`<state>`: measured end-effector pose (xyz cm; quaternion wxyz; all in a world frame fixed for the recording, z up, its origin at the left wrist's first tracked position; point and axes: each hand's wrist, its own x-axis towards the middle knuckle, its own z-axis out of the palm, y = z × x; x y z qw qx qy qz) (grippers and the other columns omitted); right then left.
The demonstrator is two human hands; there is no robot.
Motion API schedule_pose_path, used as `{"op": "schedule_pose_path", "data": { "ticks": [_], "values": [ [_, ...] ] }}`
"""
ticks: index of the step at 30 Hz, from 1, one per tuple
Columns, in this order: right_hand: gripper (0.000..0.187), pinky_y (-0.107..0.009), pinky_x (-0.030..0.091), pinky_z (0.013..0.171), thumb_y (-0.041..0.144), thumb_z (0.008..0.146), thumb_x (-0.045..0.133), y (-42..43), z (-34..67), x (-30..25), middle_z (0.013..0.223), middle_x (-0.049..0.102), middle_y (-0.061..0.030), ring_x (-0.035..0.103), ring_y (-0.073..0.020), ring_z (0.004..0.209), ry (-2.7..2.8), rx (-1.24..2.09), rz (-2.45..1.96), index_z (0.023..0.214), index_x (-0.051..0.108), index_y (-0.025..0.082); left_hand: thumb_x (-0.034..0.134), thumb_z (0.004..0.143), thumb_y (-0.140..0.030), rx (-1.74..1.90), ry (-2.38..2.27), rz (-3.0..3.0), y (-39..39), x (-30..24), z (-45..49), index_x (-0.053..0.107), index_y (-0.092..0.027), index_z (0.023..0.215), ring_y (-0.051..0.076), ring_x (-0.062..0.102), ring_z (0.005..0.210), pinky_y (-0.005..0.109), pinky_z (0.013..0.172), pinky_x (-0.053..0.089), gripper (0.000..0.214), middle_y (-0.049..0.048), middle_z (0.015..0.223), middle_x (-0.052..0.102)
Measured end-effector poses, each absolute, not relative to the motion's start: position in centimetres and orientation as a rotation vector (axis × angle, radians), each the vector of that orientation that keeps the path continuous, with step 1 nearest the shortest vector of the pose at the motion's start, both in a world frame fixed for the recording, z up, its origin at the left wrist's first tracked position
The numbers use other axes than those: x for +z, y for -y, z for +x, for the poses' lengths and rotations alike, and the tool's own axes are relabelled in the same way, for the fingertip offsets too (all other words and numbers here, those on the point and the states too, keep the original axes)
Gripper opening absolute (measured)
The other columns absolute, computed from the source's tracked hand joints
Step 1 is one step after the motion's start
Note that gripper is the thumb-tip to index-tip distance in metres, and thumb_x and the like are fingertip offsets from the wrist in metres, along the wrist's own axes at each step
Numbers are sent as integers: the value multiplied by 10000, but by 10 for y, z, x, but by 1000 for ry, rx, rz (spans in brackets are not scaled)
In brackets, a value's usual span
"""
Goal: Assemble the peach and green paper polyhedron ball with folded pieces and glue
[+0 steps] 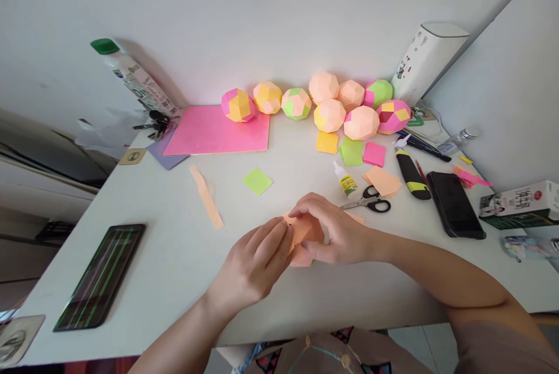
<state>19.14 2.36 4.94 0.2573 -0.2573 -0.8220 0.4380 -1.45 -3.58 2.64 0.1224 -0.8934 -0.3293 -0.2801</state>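
Note:
Between my two hands, just above the table's front part, is a folded peach paper ball [304,234] with an open gap in its side and a bit of green at its lower right edge. My left hand [257,257] closes on its left side, fingers pressed together against the paper. My right hand [336,231] curls around its right side, thumb near the gap and fingers over the top. Part of the ball is hidden by my fingers. Scissors [373,202] with black handles and a small glue bottle [346,180] lie beyond my right hand.
Several finished paper balls [329,115] line the wall. A pink sheet [213,132], a green square [257,182], a peach strip [207,196] and peach squares [383,180] lie around. A cutter [411,175] and phone [454,204] are at right; a dark tablet-like device [100,278] is at left.

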Motion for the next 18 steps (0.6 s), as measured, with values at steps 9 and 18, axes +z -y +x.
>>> {"op": "schedule_pose_path", "data": {
  "ticks": [9, 18],
  "values": [
    [415, -403, 434, 955, 168, 799, 630, -35, 200, 37, 1153, 504, -101, 499, -229, 1109, 2177, 1333, -572, 1177, 461, 205, 393, 993, -265, -1040, 1055, -2753, 38, 21, -8, 423, -46, 1348, 331, 481, 1220, 466, 948, 521, 418, 184, 1160, 496],
    [445, -379, 430, 999, 381, 857, 645, -49, 205, 25, 1271, 486, -108, 498, -217, 1182, 2048, 1678, -535, 1226, 467, 207, 541, 862, -580, -1561, 1847, -3051, 30, -6, -3, 153, -211, 1495, 368, 327, 1373, 563, 1042, 417, 829, 209, 1467, 277]
  ]
}}
